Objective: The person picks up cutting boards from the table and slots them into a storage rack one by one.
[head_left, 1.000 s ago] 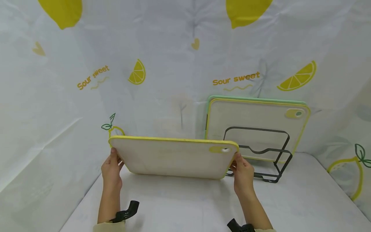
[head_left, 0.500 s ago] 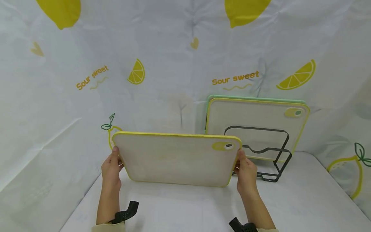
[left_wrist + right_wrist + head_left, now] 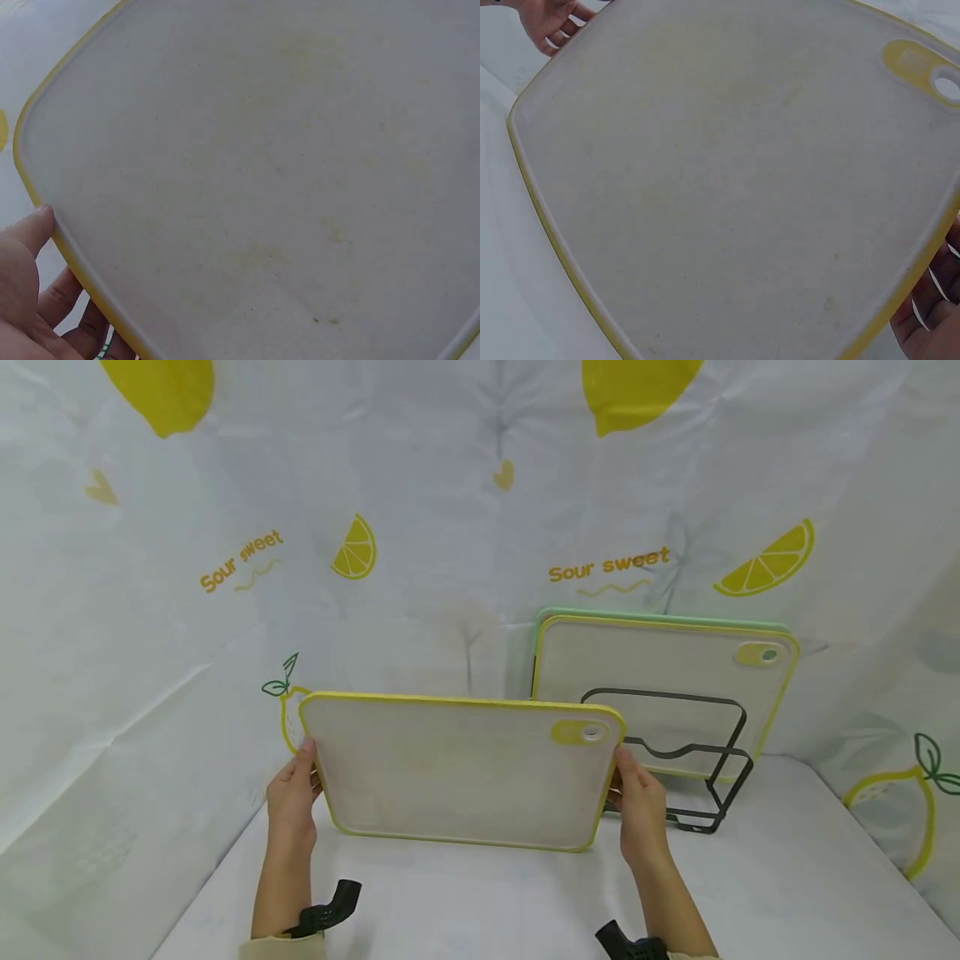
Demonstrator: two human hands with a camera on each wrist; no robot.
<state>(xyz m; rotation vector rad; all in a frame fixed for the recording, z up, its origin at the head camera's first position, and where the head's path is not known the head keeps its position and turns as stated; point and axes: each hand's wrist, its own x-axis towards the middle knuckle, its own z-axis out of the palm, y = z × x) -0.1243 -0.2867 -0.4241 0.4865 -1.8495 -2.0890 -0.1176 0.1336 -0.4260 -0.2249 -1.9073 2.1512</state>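
A pale cutting board (image 3: 457, 777) with a yellow rim is held up in front of me, its long sides running left to right. It has a yellow patch with a hole at its upper right corner. My left hand (image 3: 291, 793) pinches the left short side, thumb at the near edge and fingers behind, as the left wrist view shows on the board (image 3: 247, 165). My right hand (image 3: 640, 802) grips the opposite short side, its fingers (image 3: 930, 300) partly hidden behind the rim. Whether the lower edge touches the table I cannot tell.
Behind and to the right, a black wire rack (image 3: 731, 777) holds a second yellow-rimmed board (image 3: 660, 652) upright, with a green-edged board (image 3: 551, 612) behind it. A white lemon-print sheet (image 3: 420, 635) hangs at the back. The white table (image 3: 817, 877) extends to the right.
The held cutting board has tipped more upright: its top edge is higher and its lower edge lower in the head view. Both hands have shifted slightly right with it. The rack stays put.
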